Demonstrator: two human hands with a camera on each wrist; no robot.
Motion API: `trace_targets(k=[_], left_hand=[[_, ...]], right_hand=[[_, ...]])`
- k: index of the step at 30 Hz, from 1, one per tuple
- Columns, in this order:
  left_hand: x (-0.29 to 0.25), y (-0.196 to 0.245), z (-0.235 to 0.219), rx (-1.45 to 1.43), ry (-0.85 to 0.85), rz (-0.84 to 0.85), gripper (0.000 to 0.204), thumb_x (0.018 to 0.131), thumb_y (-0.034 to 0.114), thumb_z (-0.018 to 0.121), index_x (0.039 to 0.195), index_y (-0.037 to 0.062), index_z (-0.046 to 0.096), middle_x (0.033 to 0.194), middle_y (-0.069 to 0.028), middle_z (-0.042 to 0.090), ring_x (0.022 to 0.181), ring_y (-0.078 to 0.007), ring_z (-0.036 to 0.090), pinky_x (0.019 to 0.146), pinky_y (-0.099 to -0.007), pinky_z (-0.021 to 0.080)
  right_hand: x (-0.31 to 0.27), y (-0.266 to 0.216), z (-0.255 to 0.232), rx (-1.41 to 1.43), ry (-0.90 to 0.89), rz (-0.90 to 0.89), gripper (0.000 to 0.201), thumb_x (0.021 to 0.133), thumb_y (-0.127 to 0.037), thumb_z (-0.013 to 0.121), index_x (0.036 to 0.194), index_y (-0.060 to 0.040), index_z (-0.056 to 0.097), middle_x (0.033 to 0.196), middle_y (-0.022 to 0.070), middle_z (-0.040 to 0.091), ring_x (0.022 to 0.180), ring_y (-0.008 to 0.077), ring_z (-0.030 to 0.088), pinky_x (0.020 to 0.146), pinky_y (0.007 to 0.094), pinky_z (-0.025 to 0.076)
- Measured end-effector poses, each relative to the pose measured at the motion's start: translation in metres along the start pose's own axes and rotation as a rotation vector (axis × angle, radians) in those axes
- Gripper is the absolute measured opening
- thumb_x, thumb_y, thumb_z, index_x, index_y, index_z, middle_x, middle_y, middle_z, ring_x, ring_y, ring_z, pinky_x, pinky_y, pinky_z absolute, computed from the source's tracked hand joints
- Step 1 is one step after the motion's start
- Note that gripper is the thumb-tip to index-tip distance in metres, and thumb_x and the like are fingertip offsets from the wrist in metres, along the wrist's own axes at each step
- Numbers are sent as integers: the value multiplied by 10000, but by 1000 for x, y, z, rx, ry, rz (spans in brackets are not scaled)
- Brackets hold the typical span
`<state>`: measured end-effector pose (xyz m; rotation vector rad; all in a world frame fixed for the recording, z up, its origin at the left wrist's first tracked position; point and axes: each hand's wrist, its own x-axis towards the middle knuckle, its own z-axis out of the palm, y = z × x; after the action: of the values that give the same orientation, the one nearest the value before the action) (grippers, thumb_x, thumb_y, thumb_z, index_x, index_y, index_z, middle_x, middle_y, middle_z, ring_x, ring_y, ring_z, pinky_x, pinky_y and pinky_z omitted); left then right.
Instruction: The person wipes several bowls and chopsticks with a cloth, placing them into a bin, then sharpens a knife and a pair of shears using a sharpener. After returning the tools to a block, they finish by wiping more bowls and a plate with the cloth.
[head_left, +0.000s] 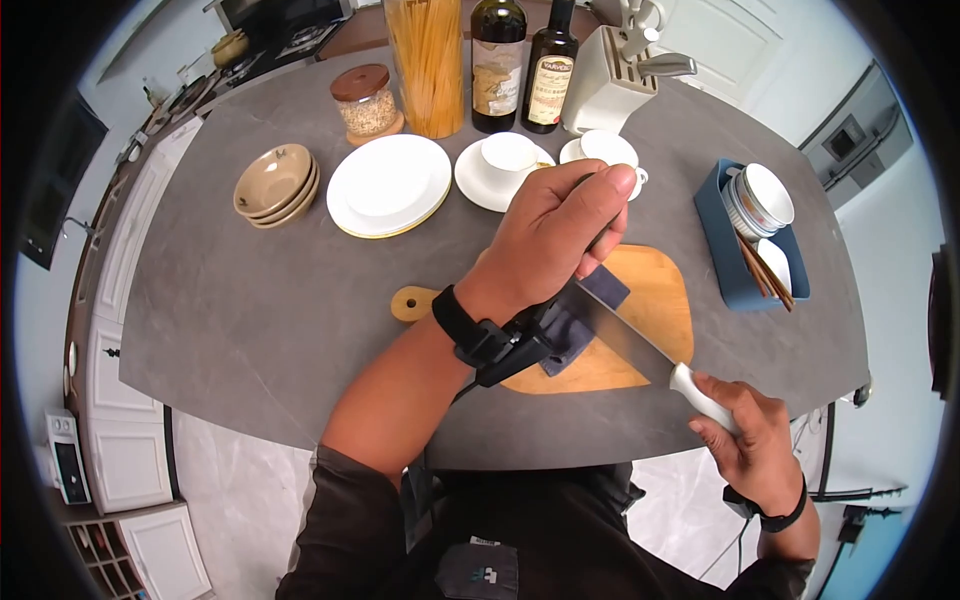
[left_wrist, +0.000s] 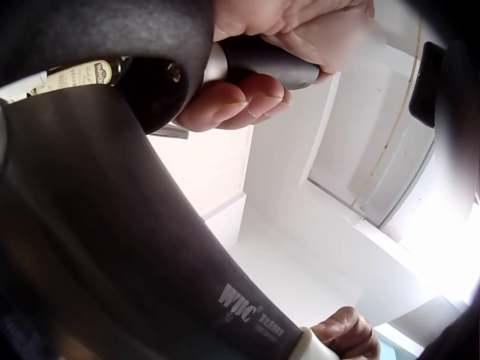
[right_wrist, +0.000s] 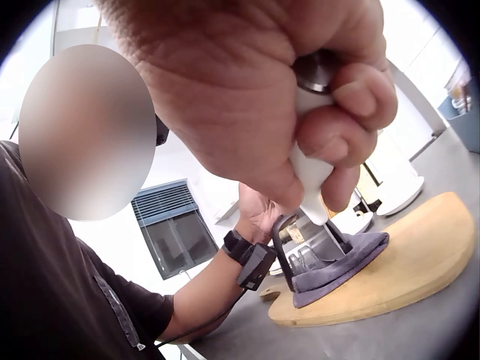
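- The fingers (left_wrist: 262, 97) of the left hand (head_left: 550, 230) are curled round a black handle (left_wrist: 270, 62), clamped on it above the cutting board (head_left: 660, 300).
- The fingers (right_wrist: 364, 94) of the right hand (head_left: 750, 440) are wrapped round the white handle (head_left: 705, 400) of a wide-bladed knife, just off the near right edge of the cutting board.
- The blade (head_left: 630, 345) slants from the white handle over the cutting board, up towards the left hand; its far end lies beside the black-handled tool (right_wrist: 285, 262), and whether they touch is hard to tell.
- The black-handled tool stands upright over a folded grey-purple cloth (head_left: 610, 288), which lies on the cutting board.
- The cutting board rests on the grey counter (head_left: 250, 330), its rounded grip with a hole pointing left.
- Beyond the cutting board, to the left, are stacked tan bowls (head_left: 275, 185), white plates (head_left: 390, 185) and a brown-lidded jar (head_left: 365, 105).
- Beyond the cutting board are also a container of spaghetti (head_left: 428, 65), two dark bottles (head_left: 498, 65), two white cups (head_left: 510, 152) on saucers and a knife block (head_left: 605, 90).
- Right of the cutting board, a blue basket (head_left: 722, 240) holds stacked bowls (head_left: 770, 190) and brown chopsticks (head_left: 770, 270).
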<state>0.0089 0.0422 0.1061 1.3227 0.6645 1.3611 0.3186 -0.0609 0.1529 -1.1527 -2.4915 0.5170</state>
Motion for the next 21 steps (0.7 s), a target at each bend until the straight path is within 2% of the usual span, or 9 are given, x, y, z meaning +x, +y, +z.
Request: trace_targets(k=[6, 8, 13, 21], left_hand=[[1, -1, -2, 6, -14, 13, 522, 1142, 469, 495, 861, 51, 633, 668, -22, 589, 561, -85, 516, 538, -248, 410], [0, -2, -2, -4, -18, 5, 526, 1142, 473, 492, 861, 51, 634, 666, -22, 588, 559, -84, 514, 536, -248, 407], [1, -2, -3, 4, -20, 21, 535, 1145, 477, 482, 863, 49, 634, 661, -23, 585, 553, -81, 508, 526, -248, 400], [1, 0, -1, -6, -6, 10, 540, 1151, 479, 469, 863, 51, 631, 663, -25, 589, 549, -84, 513, 522, -243, 398]], right_hand=[[22, -2, 7, -11, -23, 5, 445, 947, -113, 826, 1366, -87, 678, 955, 201, 755, 750, 388, 734, 668, 401, 570], [41, 2, 25, 77, 7, 1, 438, 954, -109, 815, 1366, -75, 672, 1016, 217, 766, 817, 426, 741, 719, 420, 584], [94, -2, 64, 134, 55, -75, 443, 957, -107, 809, 1376, -79, 665, 1090, 224, 771, 899, 441, 754, 773, 449, 594], [90, 6, 77, 178, 107, -79, 433, 970, -119, 806, 1378, -86, 665, 1125, 212, 782, 967, 432, 763, 804, 447, 608]])
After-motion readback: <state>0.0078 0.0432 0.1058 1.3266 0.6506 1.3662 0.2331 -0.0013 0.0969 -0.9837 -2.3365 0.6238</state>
